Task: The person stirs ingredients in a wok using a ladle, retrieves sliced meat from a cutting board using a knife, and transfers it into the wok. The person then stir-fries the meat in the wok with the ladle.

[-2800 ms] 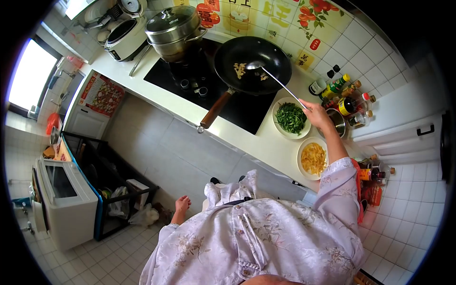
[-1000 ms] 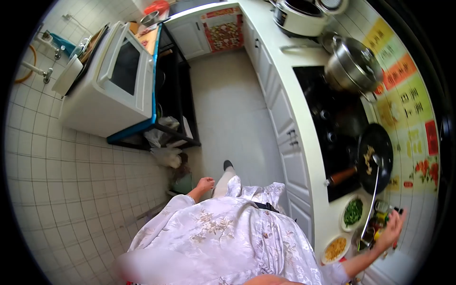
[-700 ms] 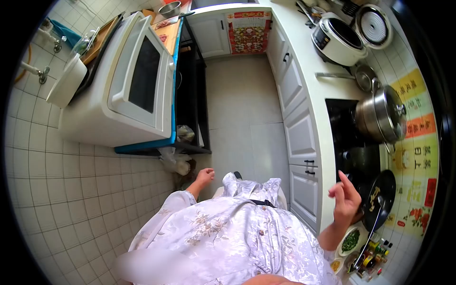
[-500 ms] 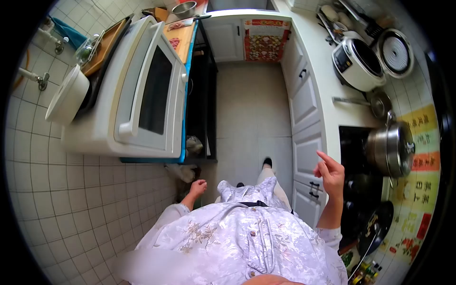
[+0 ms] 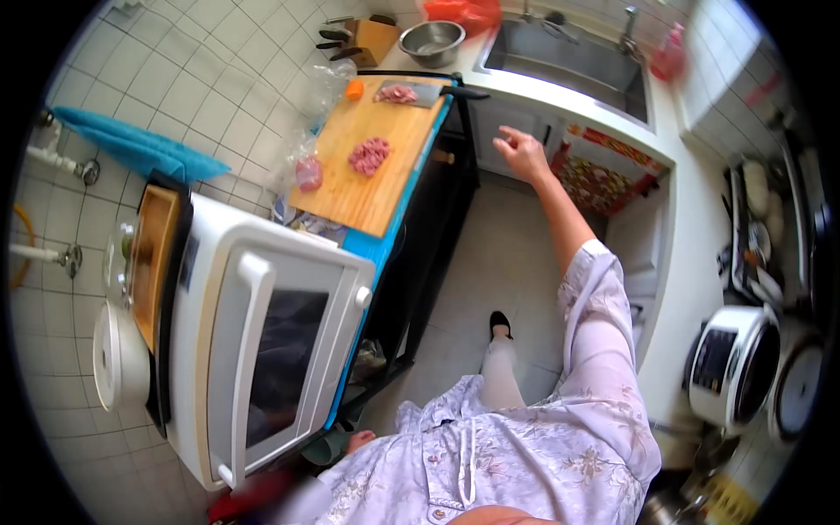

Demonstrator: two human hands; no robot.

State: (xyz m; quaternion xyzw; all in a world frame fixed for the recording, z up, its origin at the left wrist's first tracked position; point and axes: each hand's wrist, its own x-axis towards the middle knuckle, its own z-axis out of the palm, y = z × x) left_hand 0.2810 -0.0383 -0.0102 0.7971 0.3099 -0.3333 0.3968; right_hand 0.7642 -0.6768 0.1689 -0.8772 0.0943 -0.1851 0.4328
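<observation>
My right hand [image 5: 522, 154] reaches forward over the floor with nothing in it, its fingers partly stretched. Nearest to it is a broad kitchen knife [image 5: 427, 94]. The knife's black handle sticks out past the edge of the wooden cutting board [image 5: 341, 194], and pieces of meat [image 5: 396, 94] lie on the blade. A heap of chopped meat [image 5: 369, 157] sits mid-board, beside a piece of meat in clear plastic [image 5: 309, 173]. An orange piece [image 5: 353, 89] is at the far left. Low by my clothing, only a bit of my left hand [image 5: 360, 439] shows; its fingers are hidden.
A white oven [image 5: 232, 350] stands at left, before the board. Beyond are a knife block [image 5: 369, 40], a metal bowl [image 5: 432, 42] and a sink [image 5: 569, 74]. Along the right counter are a rice cooker [image 5: 733, 363] and a rack [image 5: 759, 227].
I have moved forward and the view has turned left, bringing the cutting board and sink close. My right hand has stretched out ahead toward the board. My left hand is mostly out of sight.
</observation>
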